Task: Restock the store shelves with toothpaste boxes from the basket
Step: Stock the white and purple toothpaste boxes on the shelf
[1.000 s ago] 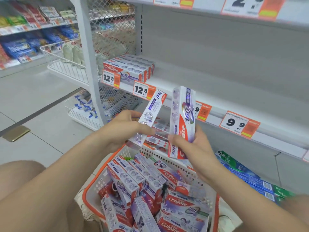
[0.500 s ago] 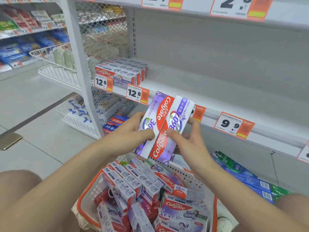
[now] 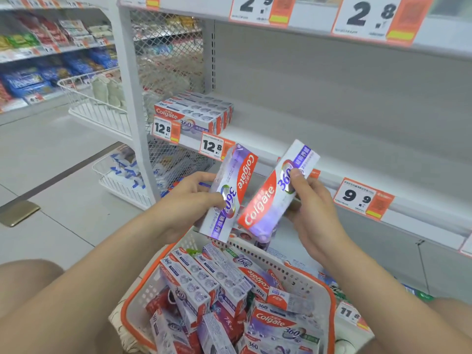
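One toothpaste box (image 3: 231, 192) is gripped by the left hand (image 3: 189, 203) and a second box (image 3: 275, 192) by the right hand (image 3: 311, 213), fingers curled round each. Both tilt just above the far rim of the basket (image 3: 329, 297), their lower ends nearly touching. More loose boxes (image 3: 204, 284) fill the basket, and beyond it, up and left, stacked boxes (image 3: 194, 113) sit on the shelf (image 3: 332, 139).

The basket (image 3: 143, 295) runs off the bottom edge; goods (image 3: 25, 83) at upper left are blurred; the tag (image 3: 362, 198) has unreadable small print.
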